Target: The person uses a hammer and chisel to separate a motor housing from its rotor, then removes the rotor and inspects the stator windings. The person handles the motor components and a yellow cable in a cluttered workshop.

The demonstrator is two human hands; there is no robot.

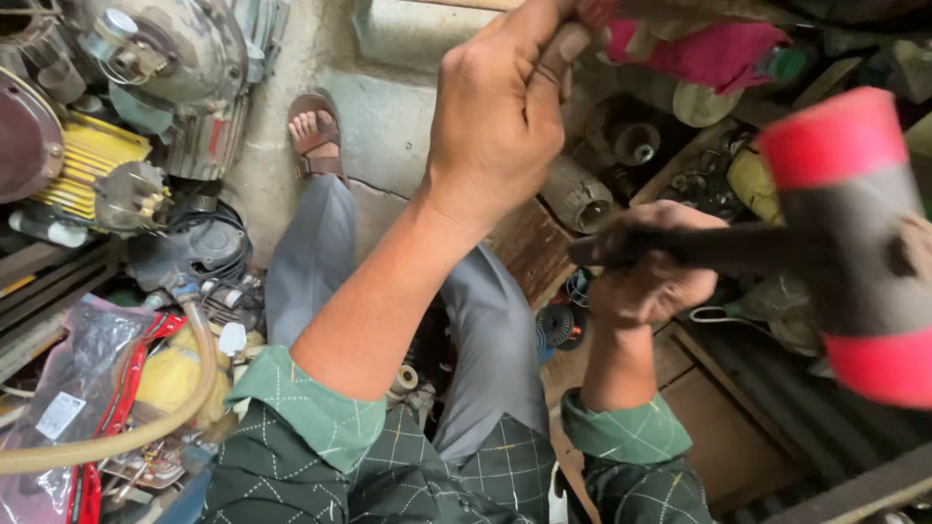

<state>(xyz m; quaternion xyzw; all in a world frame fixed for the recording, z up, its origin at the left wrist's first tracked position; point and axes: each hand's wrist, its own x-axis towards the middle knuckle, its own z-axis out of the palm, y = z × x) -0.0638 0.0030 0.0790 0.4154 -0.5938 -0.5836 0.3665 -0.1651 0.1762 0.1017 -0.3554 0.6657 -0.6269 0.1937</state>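
Red-ended mallet gripped in right hand; left hand fisted above it.

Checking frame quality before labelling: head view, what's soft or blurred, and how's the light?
Head view: the mallet looms close to the lens, its red-banded head soft and oversized; the right hand on its handle is slightly blurred; the left hand and green sleeves are sharp; light is flat and diffuse, no glare, clutter at right in shadow.

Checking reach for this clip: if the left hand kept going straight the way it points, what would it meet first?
Probably the pink cloth at the top: the left hand points up-frame, fingertips already at its edge. Depth is unclear.
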